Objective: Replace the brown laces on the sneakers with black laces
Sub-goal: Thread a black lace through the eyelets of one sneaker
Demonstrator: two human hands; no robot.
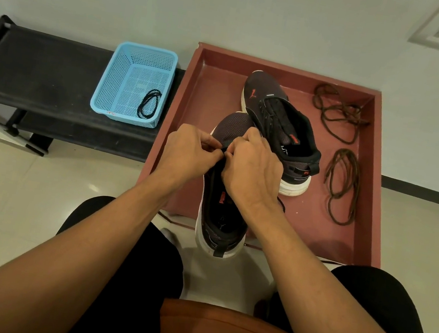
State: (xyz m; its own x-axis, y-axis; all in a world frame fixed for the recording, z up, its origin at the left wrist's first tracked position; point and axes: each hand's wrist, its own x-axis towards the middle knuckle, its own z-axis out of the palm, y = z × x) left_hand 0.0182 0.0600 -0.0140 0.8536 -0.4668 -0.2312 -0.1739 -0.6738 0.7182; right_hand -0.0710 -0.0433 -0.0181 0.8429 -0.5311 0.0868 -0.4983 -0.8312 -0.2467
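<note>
The black lace [223, 149] is at the eyelets of the near sneaker [221, 218], pinched between the curled fingers of the left hand [188, 153] and right hand [252, 168]. The step probably goes best if the tip feeds straight through, untwisted, with both ends kept even. The brown laces [336, 113] lie in the tray [377, 177].

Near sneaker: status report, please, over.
Left hand and right hand pinch black lace on near sneaker. Both brown laces lie in tray. Nothing blocks.
</note>
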